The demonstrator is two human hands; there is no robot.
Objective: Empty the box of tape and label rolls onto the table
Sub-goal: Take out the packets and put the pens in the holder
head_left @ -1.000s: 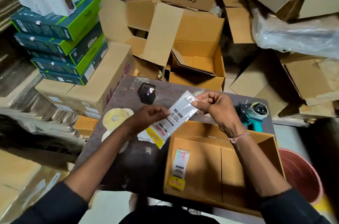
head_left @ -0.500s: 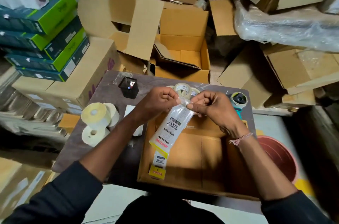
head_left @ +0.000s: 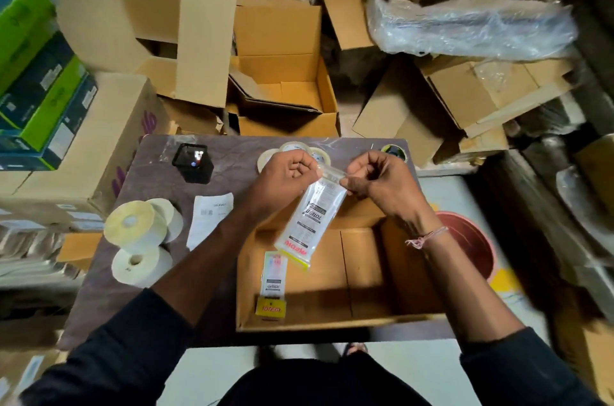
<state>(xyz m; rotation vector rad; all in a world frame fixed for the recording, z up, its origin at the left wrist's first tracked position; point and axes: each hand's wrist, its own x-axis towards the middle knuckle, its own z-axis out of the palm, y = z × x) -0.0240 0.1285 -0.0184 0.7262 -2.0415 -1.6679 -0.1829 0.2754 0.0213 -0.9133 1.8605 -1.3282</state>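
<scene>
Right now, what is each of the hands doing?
Left hand: closed, pinching the top of the plastic packet.
Right hand: closed, pinching the same packet top.

Bench (head_left: pixel 232 322) at centre. Open box (head_left: pixel 332 299) on bench toward 4 o'clock; packet (head_left: pixel 273 286) lies flat inside it at 9 o'clock wall. Second packet (head_left: pixel 307 222) held above box, left hand (head_left: pixel 285 176) at 10 o'clock of it, right hand (head_left: pixel 378 179) at 2 o'clock. Label rolls (head_left: pixel 139 239) on bench at 9 o'clock edge; paper slip (head_left: pixel 207 216) just beside them toward 3 o'clock. Tape rolls (head_left: pixel 319 153) behind hands at 12 o'clock edge. Small device (head_left: pixel 193 162) at 11 o'clock. Bucket (head_left: pixel 471 246) on floor at 3 o'clock of bench. Cartons (head_left: pixel 282 89) piled beyond bench at 12 o'clock.
</scene>
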